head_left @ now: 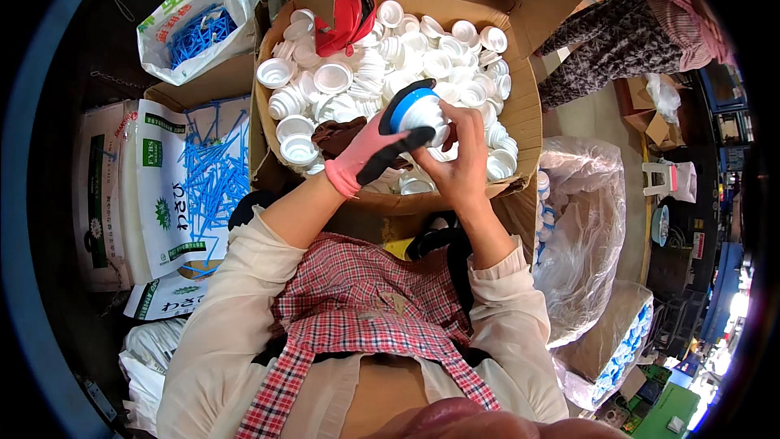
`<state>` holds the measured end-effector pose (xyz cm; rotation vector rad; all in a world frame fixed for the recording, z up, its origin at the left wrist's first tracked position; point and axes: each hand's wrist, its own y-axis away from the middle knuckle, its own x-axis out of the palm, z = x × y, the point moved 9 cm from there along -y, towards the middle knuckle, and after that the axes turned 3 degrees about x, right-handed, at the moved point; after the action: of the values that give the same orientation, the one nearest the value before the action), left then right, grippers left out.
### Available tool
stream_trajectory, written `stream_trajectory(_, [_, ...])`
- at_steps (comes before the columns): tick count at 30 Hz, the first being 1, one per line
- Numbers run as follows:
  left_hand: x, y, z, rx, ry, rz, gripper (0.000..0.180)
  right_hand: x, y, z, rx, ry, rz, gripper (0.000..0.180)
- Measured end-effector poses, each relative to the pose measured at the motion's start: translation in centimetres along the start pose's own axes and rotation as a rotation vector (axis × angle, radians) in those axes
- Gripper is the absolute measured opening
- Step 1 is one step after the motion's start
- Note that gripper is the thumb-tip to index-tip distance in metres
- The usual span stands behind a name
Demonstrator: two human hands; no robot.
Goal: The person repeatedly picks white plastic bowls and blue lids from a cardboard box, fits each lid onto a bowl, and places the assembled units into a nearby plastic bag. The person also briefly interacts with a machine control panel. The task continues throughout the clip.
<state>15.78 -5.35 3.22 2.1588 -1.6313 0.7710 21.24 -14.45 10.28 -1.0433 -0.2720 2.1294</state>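
Note:
My left hand point(375, 146), in a pink and black work glove, is closed around a white ribbed plastic part with a blue rim point(422, 116). My bare right hand point(460, 154) grips the same part from the other side, thumb below and fingers curled over it. Both hands are above a cardboard box point(520, 114) heaped with white ribbed plastic cups point(333, 78). Dark brown cloth point(335, 136) lies beside my left wrist on the heap. Farther back, a red cloth or bag point(348, 20) rests on the cups.
Blue plastic sticks point(215, 175) are spread over printed sheeting on the left, with more in a white bag point(154, 53) behind. A clear plastic bag point(581, 236) and a box of blue-and-white parts point(626, 349) stand right. Another person's patterned clothing point(613, 49) shows at the far right.

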Motion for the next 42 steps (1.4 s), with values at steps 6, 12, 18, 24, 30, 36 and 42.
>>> stream_trajectory(6, [0.4, 0.4, -0.6, -0.023, -0.013, -0.027, 0.066, 0.4, -0.3, -3.8, 0.246, -0.612, 0.145, 0.079])
stream_trajectory(12, [0.6, 0.6, -0.4, 0.000, -0.046, -0.064, 0.060, 1.3, 0.5, -3.7, 0.393, -0.784, 0.275, 0.066])
stream_trajectory(18, [2.7, 0.1, -2.6, 0.658, -1.471, 0.232, 0.061, -2.4, -0.4, -4.9, 0.320, -0.692, 0.149, 0.064])
stream_trajectory(24, [0.0, -1.1, 0.2, 0.519, -1.448, 0.361, 0.055, -23.9, 11.9, -19.0, 0.609, -0.445, -0.442, 0.053])
stream_trajectory(30, [-2.6, -3.3, 4.0, 0.035, -0.559, 0.120, 0.054, -31.8, 36.1, -35.5, 1.307, -0.073, -0.550, 0.055])
stream_trajectory(36, [-2.4, -4.6, 5.8, 0.154, -1.200, 0.319, 0.051, -26.1, 43.8, -43.4, 1.494, -0.368, -0.552, 0.065])
stream_trajectory(42, [-5.2, -5.6, 7.8, -0.106, -0.453, 0.025, 0.045, -22.9, 37.7, -46.1, 1.485, 0.010, -0.374, 0.077])
